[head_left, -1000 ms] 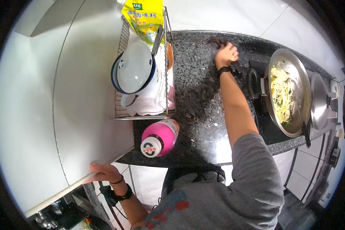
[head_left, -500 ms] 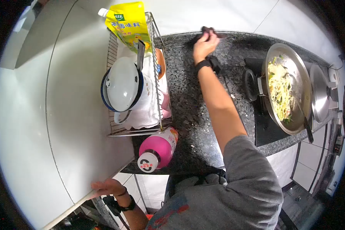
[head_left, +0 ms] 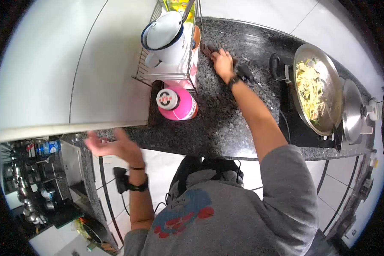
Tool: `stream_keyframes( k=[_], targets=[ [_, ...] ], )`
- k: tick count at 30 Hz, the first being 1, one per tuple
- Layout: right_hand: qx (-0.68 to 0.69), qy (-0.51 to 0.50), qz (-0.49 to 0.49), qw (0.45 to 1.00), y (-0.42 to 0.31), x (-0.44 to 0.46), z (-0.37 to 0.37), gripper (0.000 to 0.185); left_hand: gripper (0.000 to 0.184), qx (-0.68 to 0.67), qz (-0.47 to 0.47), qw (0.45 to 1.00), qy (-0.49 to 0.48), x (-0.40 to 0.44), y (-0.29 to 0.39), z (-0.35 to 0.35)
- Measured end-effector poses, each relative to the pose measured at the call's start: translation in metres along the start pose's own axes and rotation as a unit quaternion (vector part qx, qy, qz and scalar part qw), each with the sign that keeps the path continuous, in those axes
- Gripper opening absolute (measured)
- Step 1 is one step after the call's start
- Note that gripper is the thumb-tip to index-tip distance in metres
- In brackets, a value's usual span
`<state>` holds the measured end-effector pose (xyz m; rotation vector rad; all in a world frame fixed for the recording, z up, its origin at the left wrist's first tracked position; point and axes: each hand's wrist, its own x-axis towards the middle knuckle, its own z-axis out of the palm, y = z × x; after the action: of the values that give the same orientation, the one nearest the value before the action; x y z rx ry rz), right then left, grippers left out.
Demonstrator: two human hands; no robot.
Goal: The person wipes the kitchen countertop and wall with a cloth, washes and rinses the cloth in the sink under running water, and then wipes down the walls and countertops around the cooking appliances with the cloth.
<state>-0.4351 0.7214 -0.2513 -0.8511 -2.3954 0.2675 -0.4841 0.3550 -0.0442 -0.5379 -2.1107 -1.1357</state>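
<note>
My right hand (head_left: 223,63) presses a dark brown cloth (head_left: 207,50) onto the speckled black countertop (head_left: 219,104), beside the wire rack. Its fingers are bent over the cloth, which mostly blends into the dark stone. Near the front corner of the white wall panel, my left hand (head_left: 114,147) is raised with its fingers apart. It is slightly blurred and holds nothing. Both wrists carry dark straps with small black devices.
On the left, a wire rack (head_left: 170,77) holds an enamel mug (head_left: 175,49) and a yellow pouch (head_left: 179,6). A pink bottle (head_left: 182,103) stands before it. At right, a pan of noodles (head_left: 310,91) sits on the stove, beside a metal lid (head_left: 353,111).
My right hand has brought the cloth from the back edge of the counter toward the rack. My left hand has left the wall panel's edge and spread its fingers. The view has shifted.
</note>
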Motion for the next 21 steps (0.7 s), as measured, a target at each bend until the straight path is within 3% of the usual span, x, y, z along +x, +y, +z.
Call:
stream_keyframes(
  k=[2,4,5,10,12,14,16,18,19,21],
  targets=[
    [0.029,-0.047,0.037,0.998,-0.011,-0.043,-0.03,0.012,0.088,-0.079,0.136,0.979,-0.131,-0.054,-0.008,0.004],
    [0.035,-0.048,0.032,0.998,-0.022,-0.088,-0.056,0.012,0.095,-0.119,0.08,0.961,-0.238,-0.089,0.02,0.01],
    [0.036,0.011,-0.005,0.999,-0.028,-0.109,-0.068,0.007,0.097,-0.132,0.052,0.957,-0.252,-0.095,0.03,0.015],
    [0.056,-0.053,0.009,0.997,-0.058,-0.204,-0.12,0.008,0.107,-0.272,-0.098,0.917,-0.274,-0.097,0.03,0.068],
    [0.091,-0.045,-0.01,0.995,-0.063,-0.232,-0.133,0.01,0.102,-0.272,-0.093,0.929,-0.232,-0.098,0.029,0.075],
    [0.096,-0.06,-0.017,0.993,-0.066,-0.244,-0.144,0.01,0.093,-0.214,-0.155,0.917,-0.297,-0.097,0.023,0.079],
    [0.096,-0.083,-0.027,0.992,-0.064,-0.238,-0.144,0.017,0.085,-0.271,-0.159,0.913,-0.261,-0.092,0.023,0.077],
    [0.201,-0.102,0.111,0.968,-0.059,-0.213,-0.136,0.037,0.084,-0.249,-0.159,0.905,-0.306,-0.087,0.025,0.069],
    [0.21,-0.076,0.129,0.966,-0.063,-0.196,-0.139,0.058,0.083,-0.249,-0.147,0.909,-0.302,-0.09,0.02,0.066],
    [0.229,-0.082,0.09,0.966,-0.073,-0.165,-0.13,0.071,0.083,-0.245,-0.145,0.915,-0.286,-0.097,0.012,0.057]
  ],
)
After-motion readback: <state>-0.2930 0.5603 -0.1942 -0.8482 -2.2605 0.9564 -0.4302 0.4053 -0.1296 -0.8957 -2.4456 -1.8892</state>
